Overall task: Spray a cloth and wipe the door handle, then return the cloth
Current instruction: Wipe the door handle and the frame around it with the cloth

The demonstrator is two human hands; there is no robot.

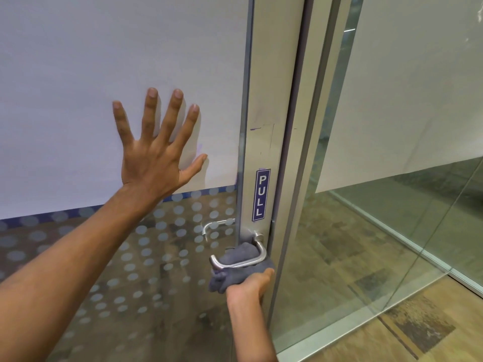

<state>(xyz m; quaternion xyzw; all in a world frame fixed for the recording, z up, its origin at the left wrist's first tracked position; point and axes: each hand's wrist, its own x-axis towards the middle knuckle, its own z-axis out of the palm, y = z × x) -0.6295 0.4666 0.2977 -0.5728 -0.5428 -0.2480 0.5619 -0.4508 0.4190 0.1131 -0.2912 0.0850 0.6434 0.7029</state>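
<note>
A silver lever door handle [239, 262] juts from the metal frame of a glass door, low and right of centre. A grey cloth [236, 267] is bunched behind and under the lever, pressed against it. My right hand [248, 283] grips the cloth from below, thumb up beside the frame. My left hand [154, 142] lies flat on the frosted white door panel, fingers spread wide, holding nothing. No spray bottle is in view.
A blue PULL sign [260, 195] runs down the door frame [264, 100] above the handle. The matching inner handle [213, 227] shows through the dotted glass. To the right stand a fixed glass wall [392, 231] and a wood-pattern floor [418, 322].
</note>
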